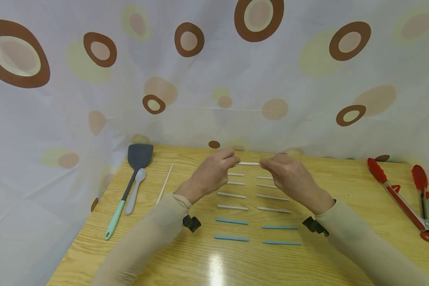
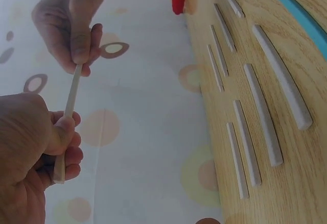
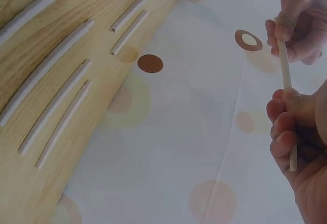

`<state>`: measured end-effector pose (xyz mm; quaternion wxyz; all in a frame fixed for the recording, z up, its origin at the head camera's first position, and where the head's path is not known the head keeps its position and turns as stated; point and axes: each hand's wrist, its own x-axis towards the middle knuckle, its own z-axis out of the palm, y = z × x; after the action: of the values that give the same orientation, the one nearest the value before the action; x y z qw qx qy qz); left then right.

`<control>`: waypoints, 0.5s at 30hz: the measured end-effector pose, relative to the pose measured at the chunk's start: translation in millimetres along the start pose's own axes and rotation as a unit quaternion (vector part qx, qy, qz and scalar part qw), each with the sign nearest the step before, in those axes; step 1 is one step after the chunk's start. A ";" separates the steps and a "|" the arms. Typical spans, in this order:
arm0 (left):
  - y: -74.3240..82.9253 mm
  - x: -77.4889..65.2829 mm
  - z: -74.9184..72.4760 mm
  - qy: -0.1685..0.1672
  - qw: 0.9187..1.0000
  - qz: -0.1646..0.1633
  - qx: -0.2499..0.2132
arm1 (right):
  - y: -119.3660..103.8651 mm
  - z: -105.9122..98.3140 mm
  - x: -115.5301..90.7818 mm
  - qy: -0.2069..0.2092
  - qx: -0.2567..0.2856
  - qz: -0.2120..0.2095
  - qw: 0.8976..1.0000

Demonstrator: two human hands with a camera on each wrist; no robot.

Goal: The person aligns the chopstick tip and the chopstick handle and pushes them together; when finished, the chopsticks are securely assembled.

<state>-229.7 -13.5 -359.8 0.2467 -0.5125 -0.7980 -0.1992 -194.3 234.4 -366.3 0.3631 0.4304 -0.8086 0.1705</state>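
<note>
Both hands grip one thin white stick (image 1: 249, 163) held level above the back of the table. My left hand (image 1: 214, 171) pinches its left part between thumb and curled fingers; in the left wrist view the stick's near end pokes out below that hand. My right hand (image 1: 289, 174) pinches the other part the same way, seen up close in the right wrist view. A bare stretch of the stick (image 3: 284, 68) shows between the hands. Beneath them, shorter white pieces (image 1: 232, 207) lie in two columns, with blue pieces (image 1: 231, 238) nearer the front.
On the left lie a dark spatula (image 1: 140, 155) with a mint handle, a pale grey spoon (image 1: 135, 190) and a long white stick (image 1: 164, 184). Red-tipped tongs (image 1: 400, 198) lie on the right. A patterned curtain (image 1: 207, 79) hangs behind the wooden table (image 1: 178, 254).
</note>
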 end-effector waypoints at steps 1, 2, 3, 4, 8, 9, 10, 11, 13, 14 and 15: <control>-0.1 0.4 0.3 -0.001 1.000 0.001 0.001 | 0.3 -0.1 -0.1 -0.001 -0.001 0.000 1.000; -0.1 0.7 0.3 -0.003 1.000 0.001 0.002 | 0.6 -0.2 -0.2 -0.002 -0.002 0.000 1.000; -0.4 0.7 0.4 -0.005 1.000 0.001 0.001 | 0.9 -0.4 -0.3 -0.004 -0.003 0.000 1.000; -0.8 0.5 0.4 -0.008 1.000 0.001 0.002 | 1.1 -0.6 -0.5 -0.007 -0.003 0.000 1.000; -2.5 -2.5 -2.2 -0.029 1.000 -0.008 0.002 | 1.6 0.1 -0.9 -0.025 -0.002 -0.004 1.000; -2.7 -3.6 -3.1 -0.036 0.999 -0.011 0.004 | 1.7 0.6 -1.1 -0.030 -0.002 -0.005 1.000; -2.7 -4.6 -4.3 -0.044 0.999 -0.015 0.009 | 1.7 1.2 -1.4 -0.037 -0.004 -0.006 0.999; -2.1 -5.5 -5.7 -0.053 0.998 -0.020 0.016 | 1.6 1.5 -1.8 -0.045 -0.005 -0.005 0.999; -0.2 -6.3 -8.2 -0.070 0.996 -0.028 0.038 | 1.7 2.6 -2.6 -0.059 -0.013 -0.002 0.998; 1.1 -6.4 -9.1 -0.077 0.995 -0.032 0.049 | 1.8 2.8 -2.8 -0.064 -0.015 -0.002 0.998; 2.3 -6.1 -9.3 -0.084 0.994 -0.035 0.059 | 1.8 2.8 -3.1 -0.069 -0.019 -0.001 0.997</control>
<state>-223.6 -22.2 -355.8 0.2013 -0.4834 -0.8439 -0.1166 -195.9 235.5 -370.4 0.3150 0.4351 -0.8342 0.1248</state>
